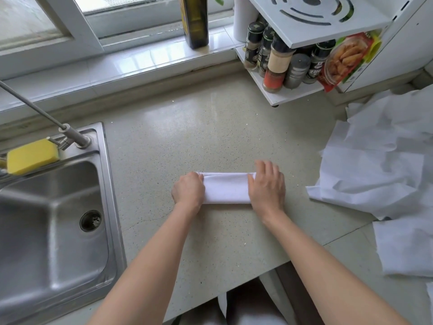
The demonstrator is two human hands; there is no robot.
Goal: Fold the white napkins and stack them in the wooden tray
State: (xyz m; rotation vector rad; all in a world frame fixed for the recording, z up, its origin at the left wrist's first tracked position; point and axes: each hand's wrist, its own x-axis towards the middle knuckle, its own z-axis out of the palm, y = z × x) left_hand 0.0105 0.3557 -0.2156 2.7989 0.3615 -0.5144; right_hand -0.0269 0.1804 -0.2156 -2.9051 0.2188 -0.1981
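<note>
White cloth, one folded napkin point(226, 188), narrow strip lying flat at the centre of the speckled beige counter point(187, 127). Two hands on it, one at each end. Left hand point(188, 190) at 9 o'clock of the strip, fingers curled over and gripping that end. Right hand point(267, 184) at 3 o'clock, fingers straight and together, pressing flat on the other end. Hands apart, the bare middle of the napkin between them.

At 3 o'clock of the frame, a rumpled heap of unfolded white napkins point(379, 160), overlapping, number impossible to count; one more loose sheet point(405, 247) toward 4 o'clock, hanging past the counter edge.

At 9 o'clock, one stainless steel sink point(54, 219) with one drain hole, one faucet point(46, 113) slanting over it, one yellow sponge point(31, 156) resting on the rim.

At 1 o'clock, one white spice rack point(293, 90) holding about seven spice jars point(276, 64), some hidden behind others, and one red food packet point(349, 59) leaning at its right. At 12 o'clock, one dark green oil bottle point(195, 22) upright on the window sill.
</note>
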